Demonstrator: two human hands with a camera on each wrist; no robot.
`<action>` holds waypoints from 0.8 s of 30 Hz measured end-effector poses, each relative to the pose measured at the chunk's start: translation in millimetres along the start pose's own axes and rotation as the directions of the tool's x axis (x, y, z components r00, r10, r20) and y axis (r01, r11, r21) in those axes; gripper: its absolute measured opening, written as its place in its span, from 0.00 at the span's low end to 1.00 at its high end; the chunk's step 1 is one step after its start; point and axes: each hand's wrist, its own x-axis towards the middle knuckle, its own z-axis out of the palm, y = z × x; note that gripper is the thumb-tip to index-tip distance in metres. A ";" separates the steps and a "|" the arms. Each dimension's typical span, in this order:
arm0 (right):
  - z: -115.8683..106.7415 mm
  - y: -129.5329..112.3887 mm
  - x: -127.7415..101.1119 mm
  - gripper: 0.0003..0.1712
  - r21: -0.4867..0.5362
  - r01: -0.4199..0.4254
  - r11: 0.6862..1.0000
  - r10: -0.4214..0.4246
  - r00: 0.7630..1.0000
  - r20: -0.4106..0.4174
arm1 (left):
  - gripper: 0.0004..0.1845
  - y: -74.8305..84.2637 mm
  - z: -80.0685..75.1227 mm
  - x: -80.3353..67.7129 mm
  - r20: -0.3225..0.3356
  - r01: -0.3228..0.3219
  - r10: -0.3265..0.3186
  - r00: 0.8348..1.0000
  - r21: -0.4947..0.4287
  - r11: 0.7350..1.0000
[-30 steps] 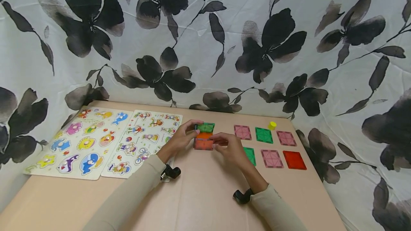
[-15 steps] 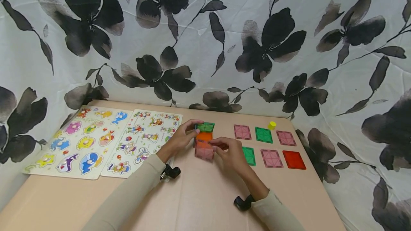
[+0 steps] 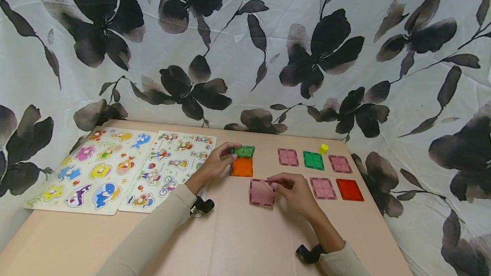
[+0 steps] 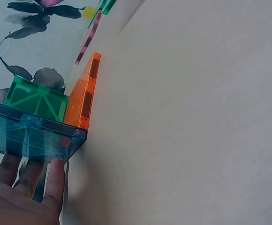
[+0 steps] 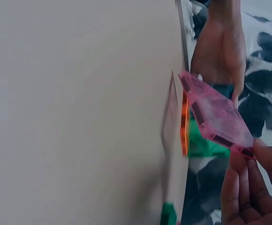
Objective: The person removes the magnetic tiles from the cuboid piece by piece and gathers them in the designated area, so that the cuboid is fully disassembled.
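Observation:
My left hand (image 3: 231,153) grips an upright blue magnetic tile (image 4: 33,133) at the left edge of a flat orange tile (image 3: 241,167). A green tile (image 3: 244,151) stands tilted behind the orange one. My right hand (image 3: 273,183) pinches a pink tile (image 3: 261,192) by its right edge. It holds that tile just above the table (image 3: 238,233), in front and to the right of the orange tile. In the right wrist view the pink tile (image 5: 218,117) hangs tilted in the air, with my fingertips (image 5: 248,187) on its corner.
Two picture puzzle boards (image 3: 92,169) (image 3: 168,169) lie at the left. To the right lie loose flat tiles: pink (image 3: 288,156), green (image 3: 313,160), pink (image 3: 340,164), pink (image 3: 323,188) and red (image 3: 350,190). A small yellow piece (image 3: 324,148) sits behind them. Floral cloth (image 3: 245,46) walls the table.
My right hand pulled the pink tile off the front of the tile structure and carried it toward me and to the right. The orange tile now lies uncovered. My left hand stayed put.

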 end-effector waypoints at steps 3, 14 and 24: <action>-9.7 9.0 -8.0 0.15 0.027 -0.044 0.999 0.044 0.999 0.004 | 0.21 0.4 0.0 -0.5 -0.001 0.009 -0.009 1.000 -0.006 1.000; -40.4 30.3 -34.3 0.11 0.029 -0.161 0.987 0.159 0.986 0.057 | 0.21 -1.7 0.6 1.3 -0.009 0.010 -0.010 1.000 -0.032 0.999; -53.7 45.4 -43.6 0.10 -0.107 -0.224 0.969 0.224 0.975 -0.006 | 0.21 -2.8 2.0 1.5 -0.011 -0.005 0.004 1.000 -0.034 0.999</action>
